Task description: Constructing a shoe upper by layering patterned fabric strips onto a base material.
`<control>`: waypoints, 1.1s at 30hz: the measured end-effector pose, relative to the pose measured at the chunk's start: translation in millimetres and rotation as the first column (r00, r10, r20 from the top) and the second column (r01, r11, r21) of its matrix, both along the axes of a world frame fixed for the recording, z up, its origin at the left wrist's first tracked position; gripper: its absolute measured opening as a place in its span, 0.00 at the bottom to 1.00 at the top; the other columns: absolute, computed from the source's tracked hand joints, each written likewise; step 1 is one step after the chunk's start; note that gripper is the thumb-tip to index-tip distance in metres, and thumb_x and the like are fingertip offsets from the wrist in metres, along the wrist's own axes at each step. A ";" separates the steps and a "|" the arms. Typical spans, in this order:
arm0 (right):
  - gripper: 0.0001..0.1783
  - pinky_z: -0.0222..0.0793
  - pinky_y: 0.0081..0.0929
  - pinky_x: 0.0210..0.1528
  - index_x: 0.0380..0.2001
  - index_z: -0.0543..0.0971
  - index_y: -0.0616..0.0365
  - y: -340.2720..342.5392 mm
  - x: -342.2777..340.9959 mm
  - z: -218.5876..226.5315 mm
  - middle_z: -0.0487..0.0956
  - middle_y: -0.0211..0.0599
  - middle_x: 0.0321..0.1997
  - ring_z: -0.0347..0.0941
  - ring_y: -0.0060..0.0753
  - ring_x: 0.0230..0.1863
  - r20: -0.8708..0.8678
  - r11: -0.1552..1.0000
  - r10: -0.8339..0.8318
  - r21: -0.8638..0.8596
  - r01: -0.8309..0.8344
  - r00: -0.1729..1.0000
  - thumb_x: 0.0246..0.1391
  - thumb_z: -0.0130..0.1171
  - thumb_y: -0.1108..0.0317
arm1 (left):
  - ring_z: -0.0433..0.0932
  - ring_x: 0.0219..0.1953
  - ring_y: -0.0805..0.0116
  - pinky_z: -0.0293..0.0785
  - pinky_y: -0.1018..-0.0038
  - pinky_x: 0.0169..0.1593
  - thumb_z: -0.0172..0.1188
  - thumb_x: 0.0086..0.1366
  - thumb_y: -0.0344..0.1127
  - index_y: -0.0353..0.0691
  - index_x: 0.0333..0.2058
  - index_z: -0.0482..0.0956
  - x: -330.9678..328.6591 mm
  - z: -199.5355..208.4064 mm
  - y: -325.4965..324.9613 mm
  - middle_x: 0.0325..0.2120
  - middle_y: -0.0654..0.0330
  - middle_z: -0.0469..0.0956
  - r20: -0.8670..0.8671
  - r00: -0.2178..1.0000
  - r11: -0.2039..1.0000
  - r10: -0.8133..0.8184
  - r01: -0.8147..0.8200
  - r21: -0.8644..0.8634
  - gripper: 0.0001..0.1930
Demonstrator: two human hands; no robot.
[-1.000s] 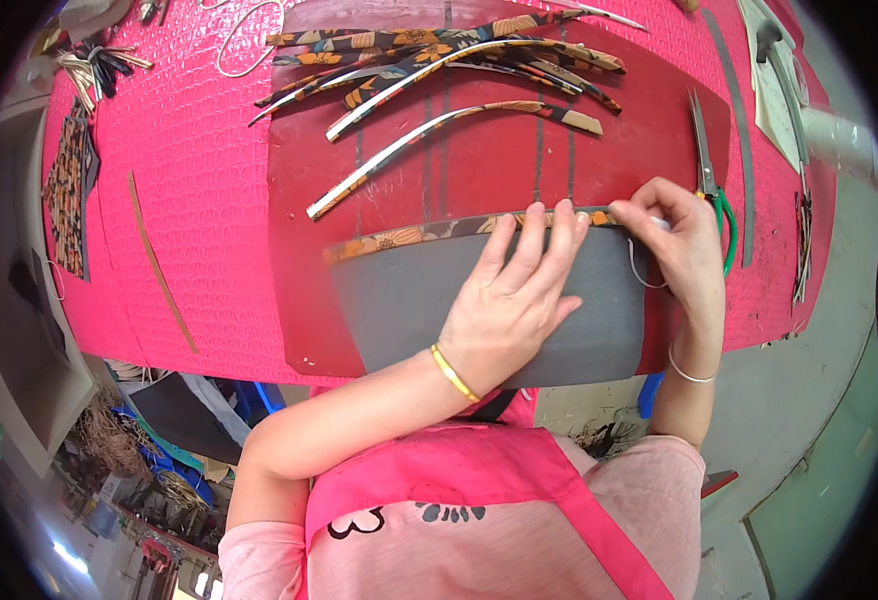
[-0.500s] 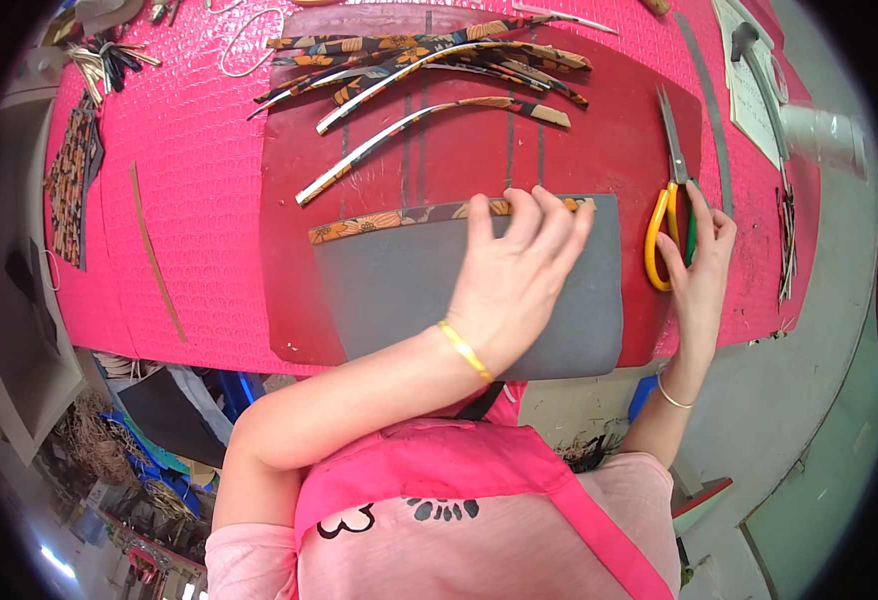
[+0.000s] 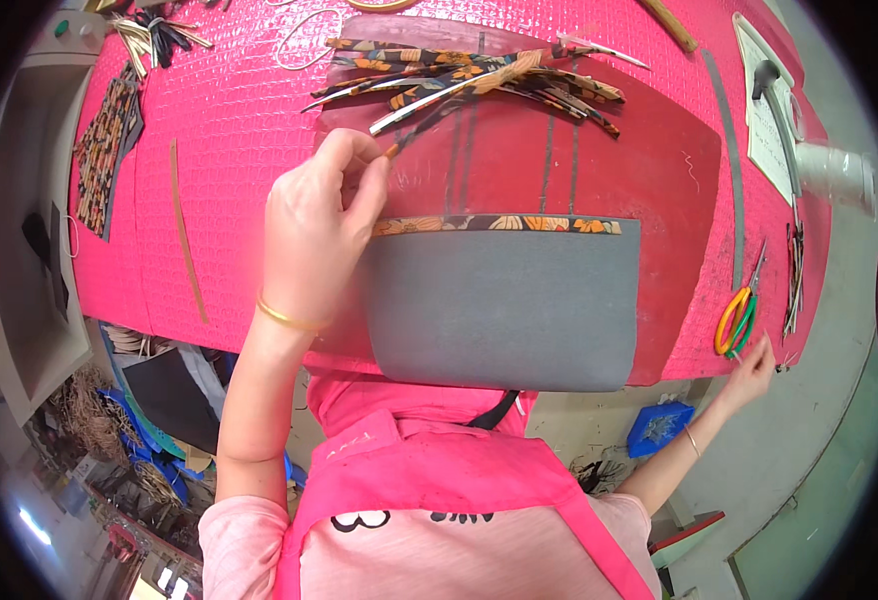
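My left hand [image 3: 321,222] is raised over the left edge of the dark red mat [image 3: 674,265]. Its thumb and fingers pinch the near end of a floral fabric strip [image 3: 439,118], whose far part lies across a pile of similar strips [image 3: 379,58]. Below sits a grey panel [image 3: 504,300], with a floral strip [image 3: 519,224] along its top edge. Out past the table's near right edge is my right hand [image 3: 754,370], fingertips pressed together; what they hold, if anything, is too small to tell. Scissors [image 3: 737,318] with yellow and green handles lie just beyond it.
Pink sheeting [image 3: 229,190] covers the table. Stacked floral pieces [image 3: 109,150] and a thin brown strip [image 3: 187,235] lie at the left. A dark-headed hammer [image 3: 771,100] rests on paper at the right. A blue bin [image 3: 659,428] stands below the table.
My left hand has left the panel's top edge and moved left, taking hold of the loose strip. The scissors now lie farther right and nearer; my right hand has let go of them.
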State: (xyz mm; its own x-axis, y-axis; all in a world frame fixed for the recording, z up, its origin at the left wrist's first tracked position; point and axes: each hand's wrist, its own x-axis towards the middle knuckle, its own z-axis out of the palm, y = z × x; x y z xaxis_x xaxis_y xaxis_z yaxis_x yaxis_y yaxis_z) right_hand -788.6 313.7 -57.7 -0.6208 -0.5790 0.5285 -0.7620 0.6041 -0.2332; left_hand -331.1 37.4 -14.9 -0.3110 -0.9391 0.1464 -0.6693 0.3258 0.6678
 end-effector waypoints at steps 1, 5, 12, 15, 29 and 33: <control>0.13 0.67 0.21 0.35 0.39 0.78 0.64 12.8 7.7 20.7 0.76 0.30 0.30 0.70 0.20 0.32 0.327 0.997 0.002 0.071 -0.026 0.945 0.58 0.51 0.67 | 0.70 0.16 0.67 0.64 0.73 0.23 0.58 0.55 0.27 0.35 0.28 0.73 -1.0 7.3 3.3 0.14 0.57 0.70 -0.146 0.986 0.985 0.077 -0.053 0.164 0.04; 0.13 0.70 0.25 0.27 0.37 0.80 0.60 -46.7 144.2 97.7 0.80 0.34 0.27 0.75 0.24 0.26 0.998 0.444 0.036 0.026 -0.896 0.046 0.49 0.60 0.65 | 0.68 0.22 0.85 0.64 0.85 0.25 0.56 0.60 0.28 0.33 0.33 0.76 -4.7 20.9 25.7 0.20 0.69 0.73 -0.291 0.957 0.895 -0.013 0.141 0.422 0.05; 0.22 0.64 0.40 0.50 0.42 0.77 0.53 -157.8 269.1 70.8 0.77 0.36 0.38 0.74 0.37 0.41 0.530 0.371 0.792 -0.022 -0.928 0.304 0.38 0.64 0.70 | 0.68 0.17 0.84 0.63 0.86 0.22 0.56 0.62 0.33 0.33 0.35 0.76 -7.6 23.7 45.1 0.20 0.65 0.73 -0.559 0.807 0.300 0.190 0.494 0.816 0.08; 0.12 0.70 0.25 0.29 0.34 0.78 0.60 -160.9 268.2 58.9 0.78 0.37 0.29 0.76 0.32 0.28 0.709 0.412 0.674 -0.129 -0.902 0.207 0.41 0.62 0.76 | 0.72 0.19 0.80 0.67 0.85 0.24 0.56 0.62 0.32 0.32 0.39 0.76 5.6 19.9 47.5 0.21 0.59 0.76 -0.586 0.726 0.233 0.360 0.538 0.810 0.10; 0.04 0.65 0.24 0.24 0.27 0.79 0.60 -189.2 289.7 81.5 0.72 0.33 0.16 0.71 0.25 0.21 0.957 0.474 0.274 -0.047 -0.879 0.097 0.50 0.58 0.72 | 0.79 0.27 0.71 0.75 0.79 0.33 0.58 0.59 0.25 0.27 0.33 0.77 29.4 13.0 51.0 0.25 0.56 0.78 -0.650 0.712 0.526 0.266 0.458 0.717 0.06; 0.10 0.51 0.46 0.60 0.27 0.81 0.53 -183.6 308.6 80.7 0.77 0.27 0.26 0.73 0.30 0.42 0.355 0.423 0.844 0.021 -0.906 0.402 0.34 0.64 0.72 | 0.79 0.28 0.72 0.75 0.79 0.34 0.55 0.60 0.24 0.27 0.35 0.77 18.7 13.1 62.8 0.26 0.56 0.79 -0.679 0.658 0.606 0.325 0.407 0.684 0.07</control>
